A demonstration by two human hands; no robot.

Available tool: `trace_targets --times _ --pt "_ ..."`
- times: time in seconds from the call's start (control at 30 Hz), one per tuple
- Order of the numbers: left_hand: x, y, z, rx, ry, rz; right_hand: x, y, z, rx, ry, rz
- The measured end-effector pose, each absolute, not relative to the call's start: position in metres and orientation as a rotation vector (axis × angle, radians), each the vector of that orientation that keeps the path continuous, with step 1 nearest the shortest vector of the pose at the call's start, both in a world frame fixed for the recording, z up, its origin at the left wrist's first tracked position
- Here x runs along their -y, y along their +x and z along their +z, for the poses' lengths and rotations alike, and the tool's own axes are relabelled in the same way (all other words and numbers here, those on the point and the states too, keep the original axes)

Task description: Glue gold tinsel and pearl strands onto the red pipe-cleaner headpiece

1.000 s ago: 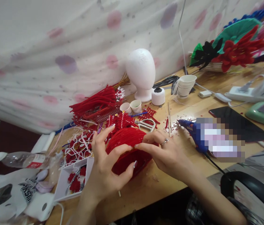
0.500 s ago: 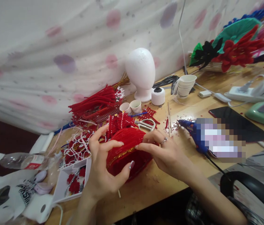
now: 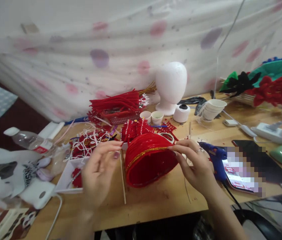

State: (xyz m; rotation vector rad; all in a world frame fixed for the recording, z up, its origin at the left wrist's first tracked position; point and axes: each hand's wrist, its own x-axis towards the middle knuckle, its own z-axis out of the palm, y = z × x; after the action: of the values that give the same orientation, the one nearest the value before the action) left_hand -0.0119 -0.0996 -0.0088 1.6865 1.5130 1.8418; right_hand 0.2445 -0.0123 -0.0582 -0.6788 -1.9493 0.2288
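Note:
A red, bowl-shaped cap [image 3: 143,148] that looks made of fuzzy pipe cleaners tilts with its hollow side toward me, a glittery gold strip running around it near the rim. My right hand [image 3: 193,160] pinches the cap's right edge between thumb and fingers, by the end of the gold strip. Left of the cap, apart from it, my left hand [image 3: 102,170] is slightly blurred; its thumb and index fingertips are a little apart and nothing shows between them. Near those fingertips a thin wooden stick [image 3: 123,180] lies on the table.
A blue glue gun [image 3: 214,156] and a lit phone [image 3: 241,176] lie right. Behind stand a white foam head [image 3: 172,83], a thread spool [image 3: 181,113] and paper cups [image 3: 213,108]. Red pipe cleaners [image 3: 116,101], scissors [image 3: 168,136], a white box [image 3: 67,176] and a bottle [image 3: 28,140] surround the cap.
My left hand has come off the cap and moved left. The cap has tipped so its hollow shows more, with my right hand still at its edge. The view has shifted left.

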Motion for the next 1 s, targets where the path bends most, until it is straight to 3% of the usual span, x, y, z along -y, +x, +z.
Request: trace_targets --times 0.13,0.23,0.37,0.6,0.83,0.9,1.0 --pt "0.107 0.000 -0.018 -1.539 1.702 1.766 0.011 0.250 -0.062 1.903 -0.769 0.296" --pt "0.115 -0.003 -0.025 -1.488 1.219 2.007 0.011 0.251 -0.066 1.851 -0.832 0.321" --pt "0.127 -0.010 -0.033 -1.373 0.740 2.063 0.009 0.249 -0.073 1.705 -0.906 0.279" --pt "0.134 -0.003 -0.026 -1.112 0.637 2.152 0.064 0.239 -0.068 1.308 -0.812 0.089" --pt "0.133 0.046 -0.019 -0.878 0.693 2.577 0.128 0.167 -0.115 2.078 -0.151 0.493" --pt "0.136 0.056 -0.024 -0.865 0.701 2.730 0.133 0.149 -0.133 2.209 -0.233 0.546" --pt "0.147 0.067 -0.033 -0.945 0.897 2.631 0.138 0.142 -0.137 2.287 -0.244 0.701"
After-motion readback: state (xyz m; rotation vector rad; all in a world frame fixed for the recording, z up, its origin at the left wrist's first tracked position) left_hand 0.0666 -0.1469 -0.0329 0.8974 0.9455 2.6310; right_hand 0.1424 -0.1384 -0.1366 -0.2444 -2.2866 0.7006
